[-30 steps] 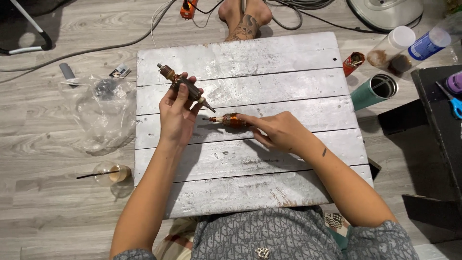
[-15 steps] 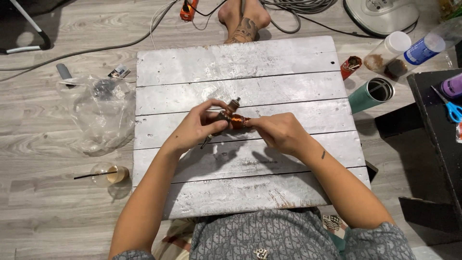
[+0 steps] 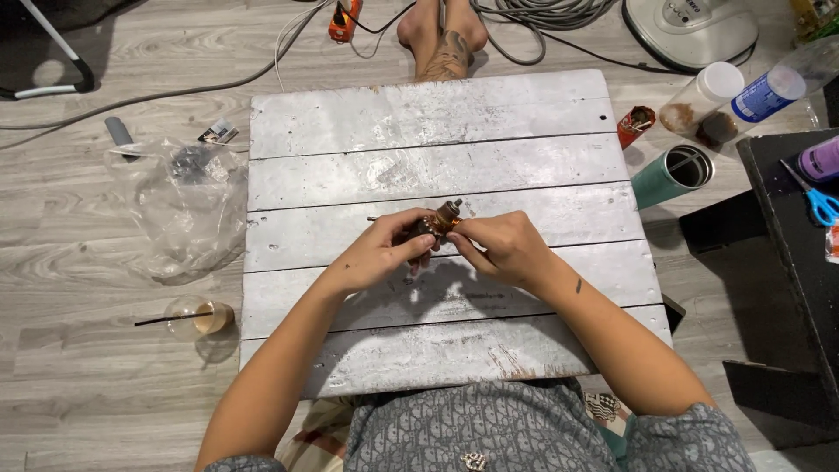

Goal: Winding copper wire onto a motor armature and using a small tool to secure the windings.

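copper-coloured small tool [image 3: 434, 225] sat above the middle of the white plank table [image 3: 524, 114], pinched by left hand [image 3: 380, 258] and right hand [image 3: 498, 249]; seemingly mid-fitting its parts, needing a careful twist.

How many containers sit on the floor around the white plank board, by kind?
Clear cups with straw: 1
Teal tumblers: 1
White-capped jars: 1
Blue-labelled bottles: 1
Small red cans: 1
Total: 5
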